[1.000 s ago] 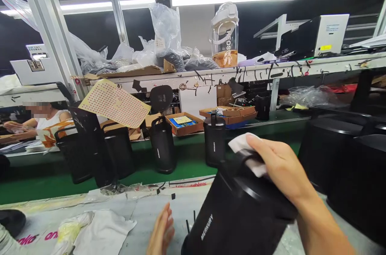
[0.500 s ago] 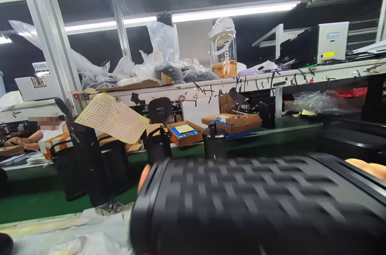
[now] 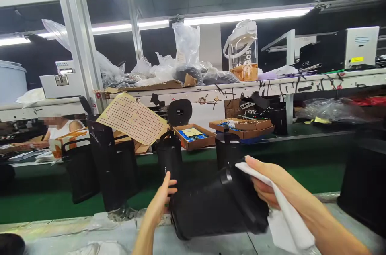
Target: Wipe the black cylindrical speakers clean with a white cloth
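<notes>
A black portable speaker (image 3: 208, 209) is held tilted on its side above the worktable, its right end raised. My right hand (image 3: 268, 180) is closed on that right end, with a white cloth (image 3: 286, 223) pinched in the same grip and hanging below. By the speaker's left end is my left hand (image 3: 161, 198), fingers spread; I cannot tell whether they touch it. Beyond it, two similar black speakers with handles, one at the left (image 3: 169, 158) and one at the right (image 3: 227, 148), stand upright on the green conveyor.
The green conveyor (image 3: 307, 166) runs across behind the worktable. More black speakers (image 3: 80, 170) stand left, near a yellow dotted sheet (image 3: 132, 118). Cardboard trays (image 3: 194, 138) hold blue boards. A bottle (image 3: 244, 52) sits on the shelf. Another person (image 3: 60, 128) works far left.
The speaker has moved down and away from the camera and now lies smaller in view. Both hands and the white cloth have come into sight. The camera view has shifted left.
</notes>
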A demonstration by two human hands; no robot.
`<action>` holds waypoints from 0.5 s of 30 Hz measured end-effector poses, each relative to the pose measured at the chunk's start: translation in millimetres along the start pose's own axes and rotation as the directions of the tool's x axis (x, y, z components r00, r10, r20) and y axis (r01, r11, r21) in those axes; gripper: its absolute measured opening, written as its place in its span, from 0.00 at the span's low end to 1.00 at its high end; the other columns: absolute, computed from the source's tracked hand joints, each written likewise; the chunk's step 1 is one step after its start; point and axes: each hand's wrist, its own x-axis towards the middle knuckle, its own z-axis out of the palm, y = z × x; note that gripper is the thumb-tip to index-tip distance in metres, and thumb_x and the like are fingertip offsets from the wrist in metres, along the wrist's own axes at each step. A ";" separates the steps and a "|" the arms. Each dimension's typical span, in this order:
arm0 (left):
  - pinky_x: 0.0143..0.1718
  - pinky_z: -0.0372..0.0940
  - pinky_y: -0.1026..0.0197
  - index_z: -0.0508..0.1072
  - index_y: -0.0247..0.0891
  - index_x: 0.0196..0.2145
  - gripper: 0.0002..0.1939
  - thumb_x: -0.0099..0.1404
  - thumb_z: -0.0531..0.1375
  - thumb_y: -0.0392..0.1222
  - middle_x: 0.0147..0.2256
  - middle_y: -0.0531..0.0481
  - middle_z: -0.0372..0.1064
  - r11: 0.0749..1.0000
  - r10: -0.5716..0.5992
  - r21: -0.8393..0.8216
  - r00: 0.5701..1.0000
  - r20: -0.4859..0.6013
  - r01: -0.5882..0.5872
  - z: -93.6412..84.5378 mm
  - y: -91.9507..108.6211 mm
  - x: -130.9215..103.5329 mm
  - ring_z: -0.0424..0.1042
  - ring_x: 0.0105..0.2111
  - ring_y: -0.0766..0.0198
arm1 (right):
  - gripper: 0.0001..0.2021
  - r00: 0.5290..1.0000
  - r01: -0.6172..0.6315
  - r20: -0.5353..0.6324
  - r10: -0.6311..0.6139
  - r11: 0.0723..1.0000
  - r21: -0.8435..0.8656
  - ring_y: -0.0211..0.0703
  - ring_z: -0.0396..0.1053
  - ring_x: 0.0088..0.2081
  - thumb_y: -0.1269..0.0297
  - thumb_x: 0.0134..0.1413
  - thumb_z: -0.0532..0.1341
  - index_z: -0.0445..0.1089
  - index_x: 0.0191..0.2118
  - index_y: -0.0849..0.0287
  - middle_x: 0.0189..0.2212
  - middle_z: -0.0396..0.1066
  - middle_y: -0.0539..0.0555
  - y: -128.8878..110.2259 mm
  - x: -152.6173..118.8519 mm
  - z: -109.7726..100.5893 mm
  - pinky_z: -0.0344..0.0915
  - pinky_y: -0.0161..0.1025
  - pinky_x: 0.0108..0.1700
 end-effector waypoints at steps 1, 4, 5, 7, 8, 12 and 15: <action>0.31 0.71 0.60 0.76 0.31 0.45 0.27 0.65 0.58 0.60 0.38 0.41 0.77 0.999 0.053 0.009 0.998 -0.043 -0.052 -10.4 6.5 -0.4 0.77 0.32 0.55 | 0.28 0.997 -0.069 0.034 0.068 0.997 0.035 0.30 0.40 0.15 0.39 0.50 0.64 0.51 0.20 0.55 0.13 0.45 0.41 -4.9 10.5 2.6 0.40 0.31 0.17; 0.37 0.73 0.56 0.74 0.34 0.50 0.22 0.69 0.55 0.55 0.48 0.38 0.75 0.983 0.180 -0.004 0.977 -0.115 -0.181 -41.9 28.5 -10.6 0.76 0.40 0.54 | 0.26 0.998 -0.059 0.005 0.059 0.997 -0.056 0.33 0.51 0.18 0.39 0.52 0.62 0.55 0.23 0.56 0.16 0.54 0.45 -10.7 45.1 17.8 0.49 0.32 0.20; 0.39 0.72 0.56 0.73 0.35 0.51 0.21 0.70 0.55 0.52 0.49 0.38 0.74 0.975 0.218 -0.014 0.965 -0.143 -0.222 -51.0 34.8 -15.5 0.76 0.42 0.55 | 0.24 1.000 -0.014 -0.025 0.011 0.992 -0.125 0.36 0.55 0.19 0.40 0.54 0.60 0.58 0.25 0.57 0.18 0.59 0.47 -8.3 57.0 25.7 0.52 0.33 0.21; 0.41 0.72 0.58 0.72 0.35 0.51 0.17 0.71 0.54 0.47 0.50 0.39 0.74 0.953 0.287 -0.036 0.933 -0.216 -0.301 -65.8 44.1 -24.5 0.75 0.43 0.57 | 0.21 0.994 0.062 -0.072 -0.082 0.968 -0.245 0.41 0.62 0.23 0.44 0.57 0.58 0.62 0.26 0.59 0.21 0.65 0.52 3.6 80.1 44.2 0.56 0.35 0.24; 0.41 0.72 0.58 0.72 0.35 0.51 0.16 0.72 0.54 0.46 0.49 0.40 0.74 0.940 0.315 -0.048 0.915 -0.251 -0.337 -71.4 47.0 -28.0 0.75 0.43 0.59 | 0.20 0.988 0.095 -0.085 -0.126 0.950 -0.296 0.43 0.64 0.25 0.46 0.58 0.57 0.63 0.27 0.59 0.23 0.67 0.53 12.9 90.6 53.9 0.57 0.36 0.25; 0.40 0.73 0.60 0.72 0.35 0.48 0.14 0.73 0.52 0.42 0.47 0.41 0.75 0.890 0.386 -0.107 0.858 -0.340 -0.443 -84.1 51.3 -33.6 0.75 0.42 0.60 | 0.17 0.967 0.235 0.042 -0.253 0.811 -0.535 0.47 0.69 0.33 0.52 0.64 0.55 0.65 0.28 0.57 0.26 0.69 0.53 66.5 118.0 88.1 0.62 0.39 0.35; 0.39 0.73 0.60 0.72 0.34 0.48 0.13 0.72 0.52 0.40 0.46 0.42 0.75 0.871 0.396 -0.138 0.840 -0.371 -0.471 -87.2 50.5 -31.8 0.76 0.42 0.60 | 0.12 0.947 0.308 0.280 -0.157 0.689 -0.656 0.43 0.71 0.33 0.57 0.62 0.62 0.69 0.31 0.59 0.27 0.69 0.50 112.2 123.2 105.7 0.66 0.41 0.42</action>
